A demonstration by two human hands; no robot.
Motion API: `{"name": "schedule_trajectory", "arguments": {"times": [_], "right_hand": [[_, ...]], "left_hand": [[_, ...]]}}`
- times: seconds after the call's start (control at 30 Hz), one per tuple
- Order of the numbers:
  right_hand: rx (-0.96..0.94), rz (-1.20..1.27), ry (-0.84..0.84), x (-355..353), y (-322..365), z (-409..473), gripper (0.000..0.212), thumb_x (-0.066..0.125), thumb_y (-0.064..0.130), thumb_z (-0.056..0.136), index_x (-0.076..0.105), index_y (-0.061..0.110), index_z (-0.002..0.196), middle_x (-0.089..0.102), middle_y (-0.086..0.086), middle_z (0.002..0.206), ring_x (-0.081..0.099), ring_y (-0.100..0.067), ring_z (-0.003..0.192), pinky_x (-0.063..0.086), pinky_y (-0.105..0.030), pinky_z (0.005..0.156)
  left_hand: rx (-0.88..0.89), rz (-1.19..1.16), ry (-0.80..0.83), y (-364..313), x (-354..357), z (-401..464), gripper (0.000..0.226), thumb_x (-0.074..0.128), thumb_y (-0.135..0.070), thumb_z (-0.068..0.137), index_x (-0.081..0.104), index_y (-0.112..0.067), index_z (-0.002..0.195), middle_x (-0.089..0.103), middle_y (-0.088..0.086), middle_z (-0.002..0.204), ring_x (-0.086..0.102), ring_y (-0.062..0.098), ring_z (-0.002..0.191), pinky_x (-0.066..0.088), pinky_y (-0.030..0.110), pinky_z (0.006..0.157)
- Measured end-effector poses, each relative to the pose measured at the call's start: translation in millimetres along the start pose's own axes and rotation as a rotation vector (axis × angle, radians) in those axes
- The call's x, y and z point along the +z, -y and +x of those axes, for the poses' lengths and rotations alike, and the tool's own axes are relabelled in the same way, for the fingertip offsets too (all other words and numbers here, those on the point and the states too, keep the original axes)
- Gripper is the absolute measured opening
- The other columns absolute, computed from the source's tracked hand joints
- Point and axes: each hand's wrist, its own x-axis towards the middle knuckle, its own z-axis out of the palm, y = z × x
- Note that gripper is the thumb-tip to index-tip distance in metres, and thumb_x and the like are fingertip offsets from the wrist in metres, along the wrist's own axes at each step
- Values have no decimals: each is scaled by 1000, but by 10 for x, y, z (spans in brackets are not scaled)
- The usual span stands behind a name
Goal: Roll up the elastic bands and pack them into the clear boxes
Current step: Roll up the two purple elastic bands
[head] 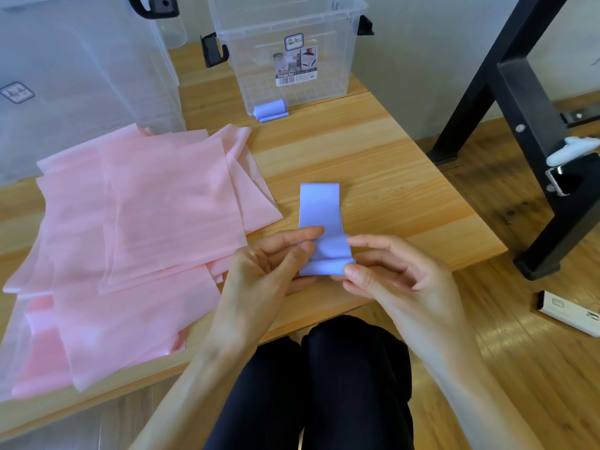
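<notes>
Unrolled pink bands (136, 228) cover the bench's (373, 151) left side. At its near edge the left hand (272, 264) and right hand (389, 274) pinch a blue band (319, 206), barely begun rolling. One blue roll (268, 109) seems packed in the clear box (292, 50) at the far edge; most work remains.

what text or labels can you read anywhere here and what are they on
"Storage Box": on the sticker on the front of the small clear box.
Barcode and fine print beneath it on the same sticker: too small to read.
Logo badge on the large clear box: no legible words.
Print on the rolled blue band beside the small box: blurred.
Mark on the white carton on the floor: too small to read.
</notes>
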Motion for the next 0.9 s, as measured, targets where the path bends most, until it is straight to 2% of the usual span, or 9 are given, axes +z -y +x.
{"name": "schedule_trajectory", "arguments": {"times": [0.23, 0.4, 0.5, 0.57, 0.67, 0.8, 0.9], "right_hand": [[27, 21, -23, 20, 2, -12, 20, 70, 0, 85, 71, 12, 101, 74, -14, 84, 76, -24, 80, 60, -25, 70], [33, -1, -21, 38, 8, -20, 13, 69, 4, 87, 66, 10, 98, 74, -15, 86, 76, -24, 78, 61, -27, 70], [-19, -84, 23, 60, 6, -36, 17, 72, 12, 86, 70, 18, 101, 73, -7, 95, 75, -20, 86, 59, -26, 75], [-65, -149, 37, 64, -7, -33, 15, 74, 13, 83, 74, 21, 96, 74, -3, 98, 73, -19, 91, 57, -24, 79], [-82, -98, 6, 62, -23, -20, 9, 74, 7, 82, 75, 13, 89, 75, -9, 89, 74, -22, 87, 59, -28, 78], [-17, -39, 6, 81, 6, -5, 12, 71, 13, 80, 73, 6, 89, 74, -9, 82, 75, -22, 78, 60, -25, 69], [5, -36, 10, 98, 5, -10, 14, 73, 17, 77, 75, 9, 88, 75, -8, 87, 75, -22, 84, 60, -26, 76]], "left_hand": [[22, -38, 58, -31, -54, -19, 20, 63, -18, 88, 75, -19, 103, 78, -1, 98, 74, 14, 95, 58, 20, 78], [46, 68, 109, -57, -152, -33, 27, 74, -26, 71, 80, -25, 97, 78, 4, 94, 73, 15, 94, 56, 20, 86], [26, -5, 81, -57, -149, -27, 21, 73, -24, 71, 81, -23, 90, 78, 5, 90, 74, 12, 88, 57, 19, 77], [15, -47, 65, -60, -144, -21, 19, 72, -22, 73, 80, -20, 89, 78, 3, 90, 74, 11, 88, 57, 17, 74], [10, -44, 72, -65, -144, -28, 20, 71, -24, 75, 79, -18, 92, 78, 0, 93, 73, 9, 92, 56, 16, 76], [9, -7, 80, -57, -150, -44, 22, 74, -32, 69, 81, -26, 89, 78, -3, 93, 73, 7, 94, 54, 16, 85], [2, -42, 52, -40, -156, -53, 22, 75, -31, 67, 82, -26, 88, 78, 1, 91, 73, 10, 91, 55, 19, 85]]}}
